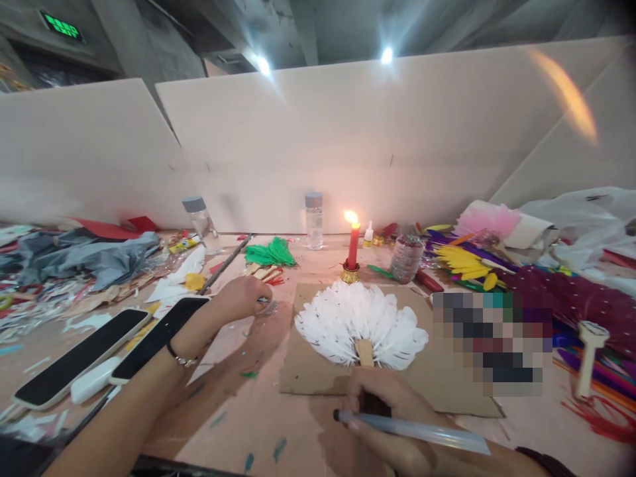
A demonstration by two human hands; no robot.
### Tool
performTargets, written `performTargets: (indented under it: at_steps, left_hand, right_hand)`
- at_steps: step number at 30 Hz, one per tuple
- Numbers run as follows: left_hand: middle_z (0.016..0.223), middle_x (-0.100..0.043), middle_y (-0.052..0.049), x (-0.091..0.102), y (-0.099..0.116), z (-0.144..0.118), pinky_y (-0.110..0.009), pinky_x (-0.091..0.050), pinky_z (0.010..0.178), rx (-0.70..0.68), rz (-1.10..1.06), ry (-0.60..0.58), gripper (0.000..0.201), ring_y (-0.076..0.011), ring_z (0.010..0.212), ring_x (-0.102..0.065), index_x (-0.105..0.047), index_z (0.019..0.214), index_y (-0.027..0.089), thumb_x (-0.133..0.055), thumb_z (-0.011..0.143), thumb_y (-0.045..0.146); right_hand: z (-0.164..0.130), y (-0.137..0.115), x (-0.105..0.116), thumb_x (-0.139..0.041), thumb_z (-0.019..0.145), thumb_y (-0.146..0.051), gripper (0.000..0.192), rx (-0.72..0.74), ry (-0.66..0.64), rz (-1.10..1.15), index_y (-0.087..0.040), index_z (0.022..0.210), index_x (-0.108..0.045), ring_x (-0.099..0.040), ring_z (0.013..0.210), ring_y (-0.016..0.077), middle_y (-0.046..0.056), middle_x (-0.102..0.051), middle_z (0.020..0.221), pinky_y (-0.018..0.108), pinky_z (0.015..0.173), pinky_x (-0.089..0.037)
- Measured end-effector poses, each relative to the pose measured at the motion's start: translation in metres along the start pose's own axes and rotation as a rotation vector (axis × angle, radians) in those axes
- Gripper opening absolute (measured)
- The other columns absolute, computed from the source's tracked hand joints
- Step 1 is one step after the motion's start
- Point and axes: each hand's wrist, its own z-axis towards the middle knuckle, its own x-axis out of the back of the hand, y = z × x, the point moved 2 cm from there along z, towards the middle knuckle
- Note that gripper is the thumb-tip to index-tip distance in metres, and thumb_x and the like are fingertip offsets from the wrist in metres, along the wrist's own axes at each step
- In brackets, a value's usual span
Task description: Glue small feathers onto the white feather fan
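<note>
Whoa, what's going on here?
A white feather fan lies on cardboard. The person's right hand holds a translucent, dark-tipped pen-like tool by the fan's wooden handle. The left hand is at something small and clear, too small to make out. Behind the fan, a red candle burns in a gold holder.

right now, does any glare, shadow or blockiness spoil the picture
Head view: two ceiling lights glare, and the candle flame looks overexposed; head view, upper right: an orange streak, perhaps lens flare; head view, left: the left forearm shadows the table; head view, right: a pixelated patch hides detail.
</note>
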Motion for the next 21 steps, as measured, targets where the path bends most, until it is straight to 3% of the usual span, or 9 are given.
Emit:
performTargets:
  at_steps: [5,11,18,21]
  left_hand:
    - [0.076,-0.076,-0.002,-0.002,0.005,-0.001,-0.028,-0.035,0.065,-0.028,-0.034,0.055,0.017,-0.0194,0.074,-0.066,-0.077,0.074,0.024,-0.064,0.078,0.014]
    - [0.065,-0.069,-0.002,-0.006,0.013,0.000,-0.030,-0.030,0.059,-0.044,-0.025,0.103,0.018,-0.0195,0.064,-0.060,-0.068,0.062,0.023,-0.063,0.075,0.013]
    - [0.067,-0.068,-0.004,0.008,0.012,-0.005,-0.030,-0.033,0.063,-0.065,-0.010,0.101,0.020,-0.0191,0.066,-0.058,-0.067,0.064,0.021,-0.056,0.078,0.014]
    - [0.062,-0.065,-0.003,0.009,0.011,-0.006,-0.030,-0.033,0.063,-0.066,-0.025,0.175,0.021,-0.0181,0.061,-0.054,-0.066,0.062,0.021,-0.055,0.079,0.015]
  right_hand:
    - [-0.001,0.003,-0.002,-0.064,0.092,-0.034,0.015,-0.036,0.004,-0.019,-0.022,0.085,-0.057,-0.056,0.076,0.0190,0.001,-0.063,0.082,0.029,0.065,-0.039]
    - [0.000,-0.002,0.000,-0.063,0.094,-0.041,0.021,-0.046,0.015,-0.001,-0.023,0.085,-0.057,-0.054,0.071,0.0191,0.001,-0.061,0.077,0.030,0.062,-0.037]
    - [0.001,-0.004,0.000,-0.060,0.096,-0.044,0.023,-0.024,0.011,0.016,-0.023,0.086,-0.058,-0.054,0.071,0.0193,0.002,-0.062,0.079,0.030,0.061,-0.038]
    - [-0.001,0.001,-0.002,-0.062,0.095,-0.041,0.020,-0.034,0.008,-0.011,-0.023,0.086,-0.059,-0.055,0.073,0.0195,0.002,-0.062,0.080,0.030,0.063,-0.038]
